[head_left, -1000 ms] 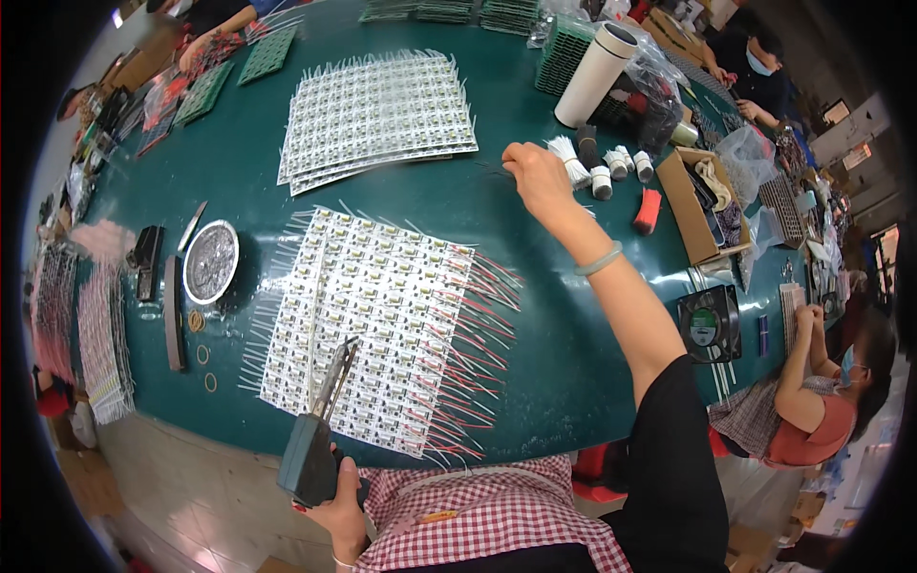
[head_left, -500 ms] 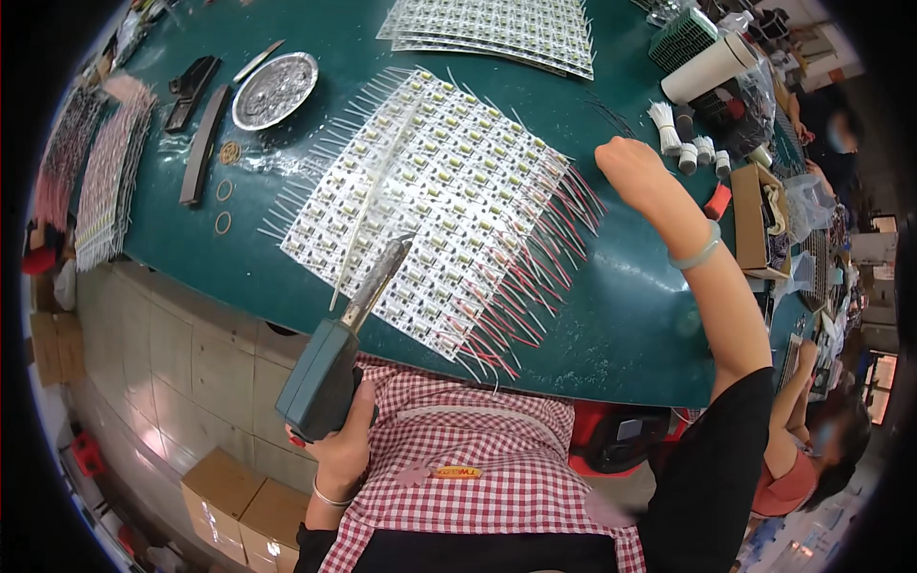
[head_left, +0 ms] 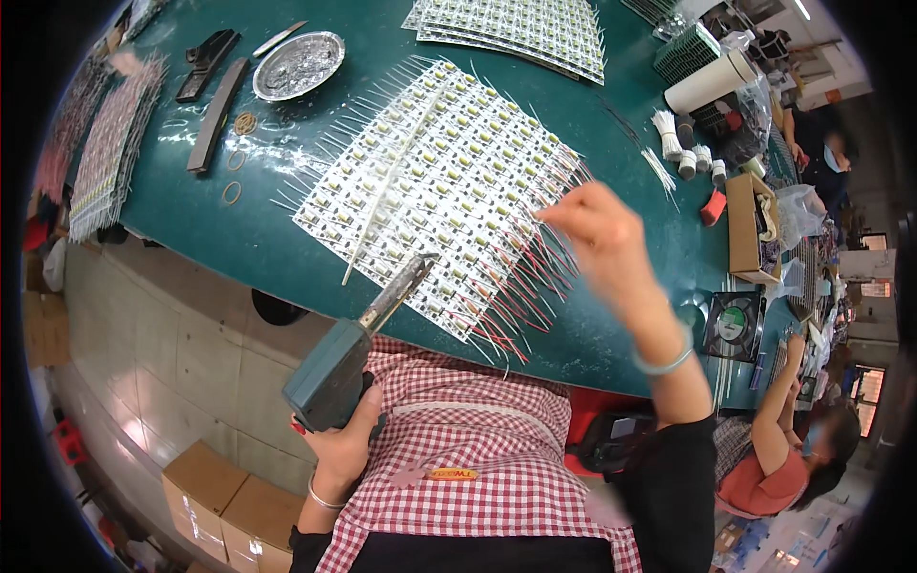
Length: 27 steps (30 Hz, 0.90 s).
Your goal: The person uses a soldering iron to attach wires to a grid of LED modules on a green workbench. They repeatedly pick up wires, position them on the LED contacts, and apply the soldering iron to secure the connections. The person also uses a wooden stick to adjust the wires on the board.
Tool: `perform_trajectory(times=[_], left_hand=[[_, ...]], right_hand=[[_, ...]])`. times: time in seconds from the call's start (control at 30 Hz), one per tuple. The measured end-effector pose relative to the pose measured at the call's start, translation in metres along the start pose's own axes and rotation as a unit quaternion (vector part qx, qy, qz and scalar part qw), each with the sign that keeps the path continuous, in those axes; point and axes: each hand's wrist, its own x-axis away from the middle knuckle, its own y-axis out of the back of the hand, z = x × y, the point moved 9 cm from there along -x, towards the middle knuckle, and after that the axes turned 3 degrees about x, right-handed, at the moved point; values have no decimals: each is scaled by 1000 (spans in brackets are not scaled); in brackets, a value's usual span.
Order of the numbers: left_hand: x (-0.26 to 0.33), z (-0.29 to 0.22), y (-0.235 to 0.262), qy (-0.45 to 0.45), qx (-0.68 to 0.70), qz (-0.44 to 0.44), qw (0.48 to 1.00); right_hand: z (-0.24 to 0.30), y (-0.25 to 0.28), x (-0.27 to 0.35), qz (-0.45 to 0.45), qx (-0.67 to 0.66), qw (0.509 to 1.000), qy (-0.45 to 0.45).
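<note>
My left hand is closed round the handle of a dark green soldering gun. Its long metal tip reaches over the lower part of a white circuit board panel, which carries rows of small yellow-green parts. White wires stick out along the panel's left edge, and red and white wires along its right edge. A thin pale strand lies across the panel. Over the right edge is my right hand, its fingers pinched together; whatever they hold is too small to make out.
More panels lie stacked at the back. A metal dish, a dark bar and rubber bands are at left. Loose white wires, wire bundles, a cardboard box and a fan stand right. Co-workers sit beyond.
My right hand has moved left and nearer, from beside the wire bundles to the panel's right edge, uncovering loose white wires. The soldering gun's tip sits slightly further right and lower on the panel.
</note>
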Motion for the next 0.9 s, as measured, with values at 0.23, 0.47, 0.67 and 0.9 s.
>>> perform_trajectory(times=[0.23,0.47,0.67,0.9], left_hand=[[9,13,16,65,-23,16,998],[13,14,21,28,-86,45,995],[13,-9,6,-94,-186,100,973],[12,-12,-5,-78,-227,146,960]], right_hand=[[54,-55,47,-51,-116,991,-36],[73,-71,68,-94,-67,992,-43],[77,-71,73,-107,-46,992,-50],[79,-72,77,-109,-8,993,-39]])
